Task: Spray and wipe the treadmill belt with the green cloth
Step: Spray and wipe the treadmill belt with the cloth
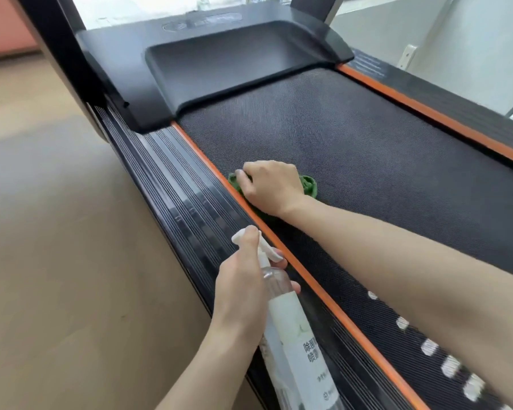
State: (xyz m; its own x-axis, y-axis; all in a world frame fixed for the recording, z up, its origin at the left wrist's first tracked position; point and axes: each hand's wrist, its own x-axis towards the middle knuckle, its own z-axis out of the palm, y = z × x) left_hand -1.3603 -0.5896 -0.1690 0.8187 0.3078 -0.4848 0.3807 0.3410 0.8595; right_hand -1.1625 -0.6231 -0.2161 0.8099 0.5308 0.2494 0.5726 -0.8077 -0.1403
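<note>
— Where was the green cloth (308,184)?

— Bunched on the treadmill belt (367,149), close to the orange strip (208,167) on its left edge. The right hand (271,186) lay over it, fingers curled down around it, pressing it onto the belt.

— And the left hand (240,294)?

— It gripped the neck of a spray bottle (293,329), held over the ribbed side rail (172,184), thumb on top of the white spray head, nozzle pointing forward.
</note>
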